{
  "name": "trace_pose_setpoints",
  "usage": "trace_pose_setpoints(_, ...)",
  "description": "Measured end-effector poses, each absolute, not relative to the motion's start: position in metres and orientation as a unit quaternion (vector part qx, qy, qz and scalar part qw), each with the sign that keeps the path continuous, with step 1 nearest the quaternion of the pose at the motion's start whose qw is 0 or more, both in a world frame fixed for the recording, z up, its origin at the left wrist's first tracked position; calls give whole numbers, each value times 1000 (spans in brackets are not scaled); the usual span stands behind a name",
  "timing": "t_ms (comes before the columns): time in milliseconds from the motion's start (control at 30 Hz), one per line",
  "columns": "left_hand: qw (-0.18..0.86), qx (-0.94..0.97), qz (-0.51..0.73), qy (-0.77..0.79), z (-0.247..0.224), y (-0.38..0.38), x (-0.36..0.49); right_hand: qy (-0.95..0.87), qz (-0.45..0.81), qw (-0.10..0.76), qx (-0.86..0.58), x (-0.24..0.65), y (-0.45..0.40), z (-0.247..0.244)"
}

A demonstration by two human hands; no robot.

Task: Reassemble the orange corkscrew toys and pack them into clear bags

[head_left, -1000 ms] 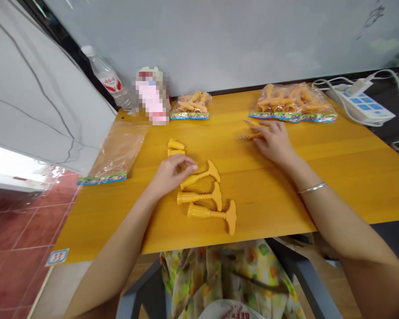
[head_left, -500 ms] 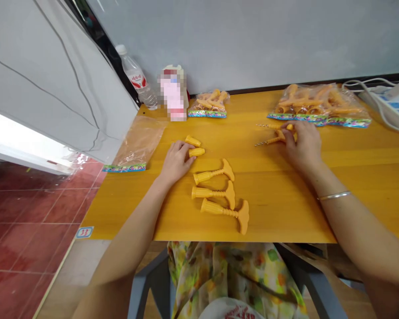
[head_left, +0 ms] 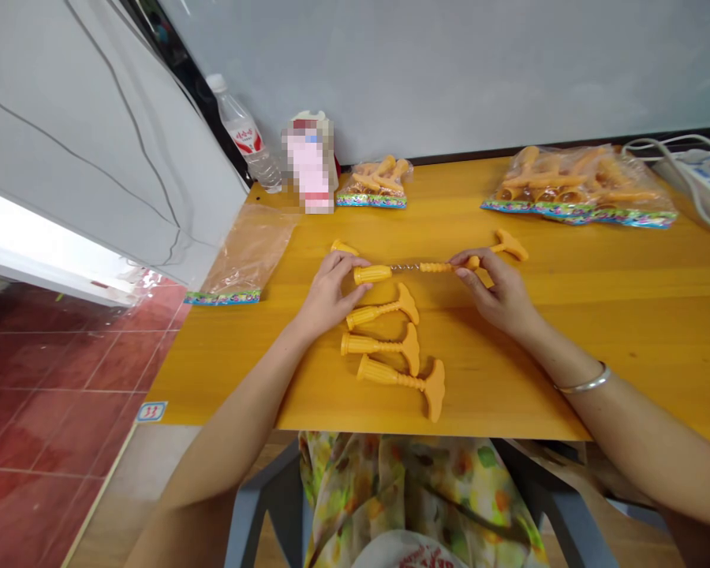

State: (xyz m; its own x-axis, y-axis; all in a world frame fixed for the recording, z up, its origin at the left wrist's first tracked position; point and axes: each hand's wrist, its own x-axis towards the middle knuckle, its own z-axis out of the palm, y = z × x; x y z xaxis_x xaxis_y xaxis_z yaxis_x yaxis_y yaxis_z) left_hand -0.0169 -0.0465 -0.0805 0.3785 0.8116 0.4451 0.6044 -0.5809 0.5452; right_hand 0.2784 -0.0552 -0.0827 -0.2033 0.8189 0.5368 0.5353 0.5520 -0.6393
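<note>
My left hand [head_left: 332,293] is closed around a yellow plastic sleeve [head_left: 374,274]. Pinched by its T-shaped handle in my right hand [head_left: 500,293] is a yellow corkscrew [head_left: 435,267], its metal spiral pointing left. The spiral's tip is at the sleeve's narrow end; whether it has gone inside I cannot tell. A second loose sleeve [head_left: 344,247] lies just behind my left hand. Beyond my right hand rests another corkscrew [head_left: 511,245], partly hidden by the fingers. Nearer to me are three sleeved corkscrews, a top one [head_left: 384,308], a middle one [head_left: 384,345] and a bottom one [head_left: 408,382].
Bagged corkscrews stand along the wall, a small bag [head_left: 375,183] and a larger one [head_left: 580,188]. A flattened plastic bag [head_left: 242,252] lies at left, near a water bottle [head_left: 245,138] and a blurred pink item [head_left: 308,166]. A power strip [head_left: 701,181] sits far right.
My right hand has moved left and nearer with one corkscrew, leaving the other on the table. My left hand has taken the sleeve slightly to the right, meeting the spiral.
</note>
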Motion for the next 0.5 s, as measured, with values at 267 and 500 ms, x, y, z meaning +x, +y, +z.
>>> trace_pose_setpoints(267, 156, 822, 358, 415, -79, -52, -10, -777, 179, 439, -413, 270, -65, -78)
trace_pose_setpoints(500, 158, 790, 398, 440, -77, -46, -19, -746, 143, 463, -456, 284, -57, -75)
